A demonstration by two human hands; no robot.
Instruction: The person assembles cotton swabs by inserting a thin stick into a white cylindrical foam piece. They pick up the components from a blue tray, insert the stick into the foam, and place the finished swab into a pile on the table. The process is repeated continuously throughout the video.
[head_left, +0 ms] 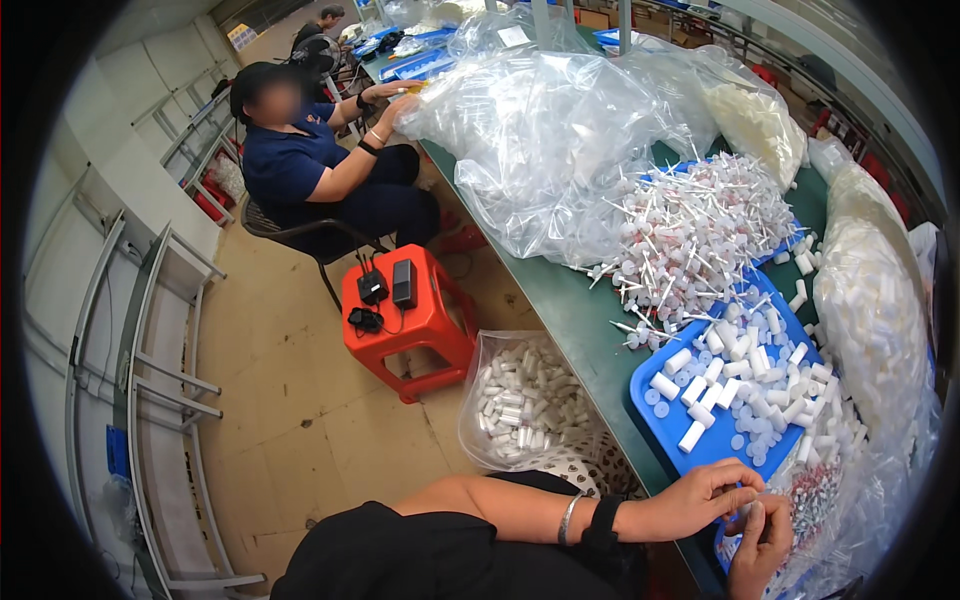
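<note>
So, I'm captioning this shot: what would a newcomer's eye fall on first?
Probably the bulging clear plastic bag first, sprawled across the green table at upper middle. The bright red stool on the floor, left of the table, likely comes next. Then, at lower right, the left hand and right hand meet by a blue tray scattered with white cylinders.

Tray on table, cylinders in it; stemmed pieces heaped behind; bag left of table, stool farther left.

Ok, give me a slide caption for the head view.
Left hand and right hand meet beside a blue tray of white cylinders.
</note>
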